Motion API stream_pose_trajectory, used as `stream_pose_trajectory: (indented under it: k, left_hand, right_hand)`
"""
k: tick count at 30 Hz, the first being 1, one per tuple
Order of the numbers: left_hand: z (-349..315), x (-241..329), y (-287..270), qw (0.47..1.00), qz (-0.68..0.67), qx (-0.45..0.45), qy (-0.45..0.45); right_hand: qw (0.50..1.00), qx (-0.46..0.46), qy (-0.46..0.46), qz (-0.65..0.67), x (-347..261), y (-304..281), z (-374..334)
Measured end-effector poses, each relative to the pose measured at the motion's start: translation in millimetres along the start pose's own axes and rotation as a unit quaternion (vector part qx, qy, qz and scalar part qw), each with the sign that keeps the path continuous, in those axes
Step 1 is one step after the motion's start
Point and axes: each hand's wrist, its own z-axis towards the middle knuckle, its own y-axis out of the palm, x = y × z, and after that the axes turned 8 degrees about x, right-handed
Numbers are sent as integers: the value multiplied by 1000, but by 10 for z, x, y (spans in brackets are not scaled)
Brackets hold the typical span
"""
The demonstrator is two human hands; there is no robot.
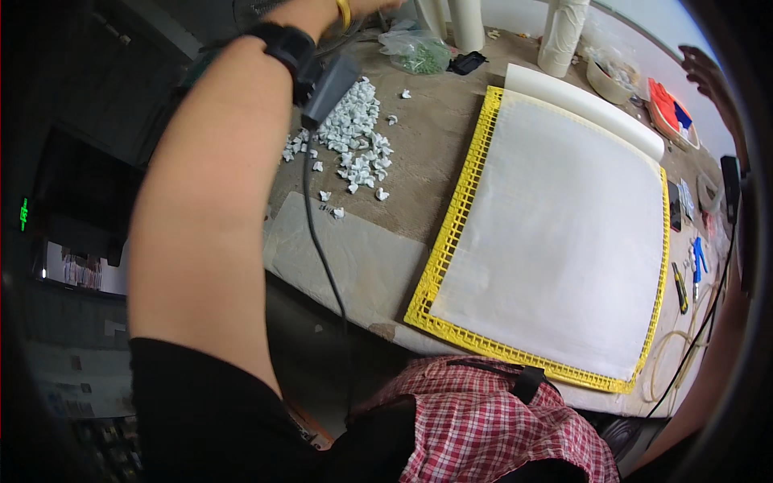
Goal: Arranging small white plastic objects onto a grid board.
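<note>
My left arm reaches far across the left side, and my left hand [372,6] is cut off by the top edge, its fingers mostly hidden. A dark strap with a grey device [332,90] is on that wrist, and a cable hangs from it. My right hand [708,76] is raised at the far right rim, fingers apart and holding nothing visible. Between my arms, a yellow plastic grid board [457,233] lies on the table, covered by a smooth white sheet [564,233]. A white roll [586,111] rests along its far edge.
Many small white pieces [354,121] lie heaped on the table [427,173] near my left arm. Farther back are a bag of green bits [423,56], upright white rolls [561,36] and a tub [612,80]. A blue tool [697,262] and a cutter [680,288] lie right.
</note>
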Motion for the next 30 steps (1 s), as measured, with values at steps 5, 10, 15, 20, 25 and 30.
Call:
stream_pose_trajectory:
  k: [5, 10, 15, 20, 25, 30]
  left_hand:
    - [-562, -1400, 623, 996, -14, 20, -91]
    - [-1452, -2476, 1343, 954, 147, 54, -256]
    - [-1738, -2902, 1697, 908, 220, 16, -355]
    - [-1514, -3394, 1881, 924, 183, 49, -333]
    - [-1448, -3592, 1965, 921, 157, 14, -356]
    - [-1487, -3323, 2093, 945, 147, 3, -293]
  right_hand:
    - [994, -64, 56, 66, 610, 423, 325]
    - [992, -55, 116, 5, 774, 981, 248]
    - [980, -117, 146, -65, 1151, 1395, 258]
    - [987, -128, 79, -46, 1617, 1686, 58]
    - [980, -165, 103, -48, 1233, 2277, -205]
    - [978, -177, 113, -8, 625, 2236, -626]
